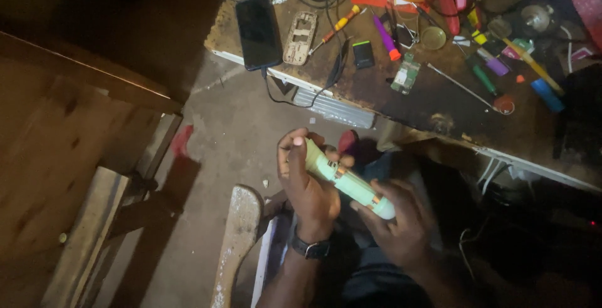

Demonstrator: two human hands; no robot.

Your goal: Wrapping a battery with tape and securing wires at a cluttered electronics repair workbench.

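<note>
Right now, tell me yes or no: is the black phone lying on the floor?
No. The black phone lies flat on the workbench, near its left edge beside a phone frame.

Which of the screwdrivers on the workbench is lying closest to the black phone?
The yellow-and-orange-handled screwdriver, lying just right of the bare phone frame beside the black phone. The purple-handled one and the green-handled one lie farther right.

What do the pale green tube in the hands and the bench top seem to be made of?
Pale green tube: likely plastic, smooth with a faint sheen, with thin metallic-looking bands. Bench top: probably wood or board, dark, stained and worn, paler along its edge.
</note>
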